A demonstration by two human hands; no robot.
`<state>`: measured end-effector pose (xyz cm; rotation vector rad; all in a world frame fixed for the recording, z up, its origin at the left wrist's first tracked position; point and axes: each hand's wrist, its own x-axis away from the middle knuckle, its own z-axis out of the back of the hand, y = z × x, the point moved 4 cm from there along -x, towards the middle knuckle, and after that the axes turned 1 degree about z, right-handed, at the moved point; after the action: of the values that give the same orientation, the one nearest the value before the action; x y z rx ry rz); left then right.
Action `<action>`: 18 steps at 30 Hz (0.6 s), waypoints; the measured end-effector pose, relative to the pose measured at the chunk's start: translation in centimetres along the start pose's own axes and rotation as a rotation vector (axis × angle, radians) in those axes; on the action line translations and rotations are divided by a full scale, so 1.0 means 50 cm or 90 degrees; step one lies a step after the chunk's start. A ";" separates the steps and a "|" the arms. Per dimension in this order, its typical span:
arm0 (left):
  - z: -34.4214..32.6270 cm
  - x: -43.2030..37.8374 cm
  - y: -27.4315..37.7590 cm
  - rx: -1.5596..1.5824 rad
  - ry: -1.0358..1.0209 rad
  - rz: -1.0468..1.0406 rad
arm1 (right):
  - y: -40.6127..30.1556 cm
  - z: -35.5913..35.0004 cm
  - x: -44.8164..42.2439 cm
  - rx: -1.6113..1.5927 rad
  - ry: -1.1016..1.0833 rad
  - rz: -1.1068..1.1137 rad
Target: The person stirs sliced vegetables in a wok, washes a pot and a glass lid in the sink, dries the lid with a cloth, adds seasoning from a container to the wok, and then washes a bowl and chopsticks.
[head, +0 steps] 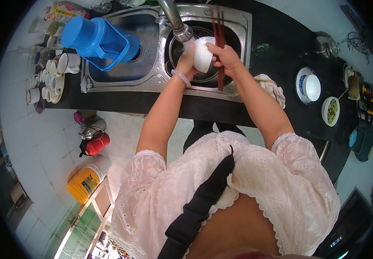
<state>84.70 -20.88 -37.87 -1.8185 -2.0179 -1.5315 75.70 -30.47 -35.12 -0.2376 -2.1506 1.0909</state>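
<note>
Over the right basin of a steel double sink [134, 84], a white bowl [203, 55] is held on its side between my hands. My left hand [187, 61] is against the bowl's left side, under the faucet [183, 32], where water appears to run. My right hand [227, 60] grips the bowl's rim and also holds several reddish-brown chopsticks [220, 77] roughly upright in the view. Part of my left fingers is hidden by the bowl. Behind the hands, a round metal pan or pot [173, 53] sits in the basin.
A blue plastic jug [99, 39] lies over the left basin. Cups on a tray [60, 94] stand left. A crumpled cloth [270, 87] lies right of the sink. Further right are a white bowl [312, 88] on a blue-patterned plate [300, 92] and a bowl of green food [332, 111].
</note>
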 end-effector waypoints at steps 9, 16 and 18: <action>-0.003 0.031 0.017 -0.260 0.116 -0.360 | 0.031 -0.028 0.026 0.136 -0.046 -0.033; 0.028 0.024 -0.044 0.143 0.061 0.014 | 0.030 -0.056 0.038 -0.133 -0.116 -0.198; 0.036 0.022 -0.038 0.211 0.043 0.011 | 0.032 -0.025 0.024 -0.129 -0.028 -0.174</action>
<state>83.88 -18.61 -39.35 -1.6290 -2.0690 -1.1511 75.42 -28.13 -35.23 -0.0095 -2.2548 0.7317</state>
